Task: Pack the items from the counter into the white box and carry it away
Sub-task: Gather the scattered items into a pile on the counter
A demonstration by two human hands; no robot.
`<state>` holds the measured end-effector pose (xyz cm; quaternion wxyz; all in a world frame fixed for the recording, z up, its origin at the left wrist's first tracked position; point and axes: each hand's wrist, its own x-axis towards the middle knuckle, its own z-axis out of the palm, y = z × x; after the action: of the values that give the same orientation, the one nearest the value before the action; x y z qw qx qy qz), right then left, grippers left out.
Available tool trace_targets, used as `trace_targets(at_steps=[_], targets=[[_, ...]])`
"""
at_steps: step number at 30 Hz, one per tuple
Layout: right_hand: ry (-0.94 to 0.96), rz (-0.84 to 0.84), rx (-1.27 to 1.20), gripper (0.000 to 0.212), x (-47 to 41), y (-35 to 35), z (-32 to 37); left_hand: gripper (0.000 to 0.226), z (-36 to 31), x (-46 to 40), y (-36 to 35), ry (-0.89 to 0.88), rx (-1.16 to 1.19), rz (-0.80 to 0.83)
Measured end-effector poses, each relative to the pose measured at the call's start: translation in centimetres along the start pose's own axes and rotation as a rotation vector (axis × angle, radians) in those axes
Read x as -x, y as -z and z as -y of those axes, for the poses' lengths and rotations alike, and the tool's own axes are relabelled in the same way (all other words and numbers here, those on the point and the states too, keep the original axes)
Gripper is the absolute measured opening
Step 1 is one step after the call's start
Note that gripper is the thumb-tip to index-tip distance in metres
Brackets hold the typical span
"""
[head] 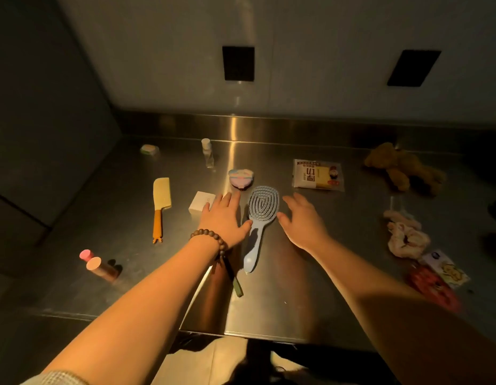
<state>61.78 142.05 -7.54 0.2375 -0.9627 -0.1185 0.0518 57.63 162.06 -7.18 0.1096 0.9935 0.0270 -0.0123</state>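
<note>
Because both hands are spread with straight fingers and grasp nothing, the packing looks not yet begun. The left hand is just left of the blue hairbrush, its thumb at the neck of the brush, and its fingertips cover the near corner of the small white box. The right hand hovers just right of the brush head.

The items lie well apart on the steel counter: a yellow toy knife to the left, two pink-topped tubes at the near left, a clear bottle far, a snack packet and a plush toy at the far right, scrunchies to the right. I judge the main risk is that this box is too small for them. A quick reach in the dim light could also knock over the upright bottle.
</note>
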Motion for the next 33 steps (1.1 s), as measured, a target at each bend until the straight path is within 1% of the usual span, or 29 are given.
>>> trace_targets(at_steps=[4,8,11,14,17,20,21,23,25,27,28,30,32,33], targets=[[0.059,0.097,0.075,0.074,0.3,-2.1,1.9,0.080,2.6,1.4,-0.7,0.044,-0.005,0.085],[0.086,0.160,0.181,0.091,0.7,-4.4,3.5,0.085,4.2,3.3,-2.8,0.051,0.061,0.159],[0.094,0.180,0.238,0.095,0.7,-5.9,4.2,0.090,4.5,4.2,-4.1,0.047,0.087,0.191],[0.107,0.182,0.322,0.091,0.6,-6.9,4.0,0.088,4.5,4.6,-4.9,0.030,0.055,0.178],[0.129,0.166,0.313,0.087,0.6,-7.3,3.3,0.075,4.0,4.5,-5.0,0.008,0.114,0.153],[0.152,0.156,0.296,0.087,0.6,-7.0,2.0,0.049,3.1,4.3,-4.9,-0.053,0.149,0.084],[0.153,0.153,0.295,0.088,0.7,-6.8,1.6,0.043,2.8,4.2,-4.9,-0.064,0.150,0.061],[0.125,0.136,0.266,0.091,0.9,-6.3,0.6,0.038,2.2,4.1,-5.0,-0.071,0.152,0.016],[0.045,0.096,0.201,0.093,1.3,-5.7,-0.3,0.035,1.6,4.0,-5.1,-0.060,0.177,-0.037],[-0.029,0.023,0.160,0.088,1.8,-4.9,-1.2,0.033,0.8,3.6,-5.1,-0.021,0.215,-0.057],[-0.046,-0.017,0.164,0.081,2.0,-4.5,-1.7,0.032,0.4,3.4,-5.0,0.009,0.233,-0.052],[-0.083,-0.064,0.162,0.062,2.2,-3.7,-2.6,0.028,-0.5,2.8,-4.8,0.057,0.269,-0.037],[-0.138,-0.073,0.104,0.040,2.3,-3.1,-3.2,0.025,-1.3,2.4,-4.4,0.086,0.303,-0.026],[-0.157,-0.081,0.064,0.033,2.3,-2.9,-3.5,0.024,-1.7,2.2,-4.2,0.100,0.318,-0.021]])
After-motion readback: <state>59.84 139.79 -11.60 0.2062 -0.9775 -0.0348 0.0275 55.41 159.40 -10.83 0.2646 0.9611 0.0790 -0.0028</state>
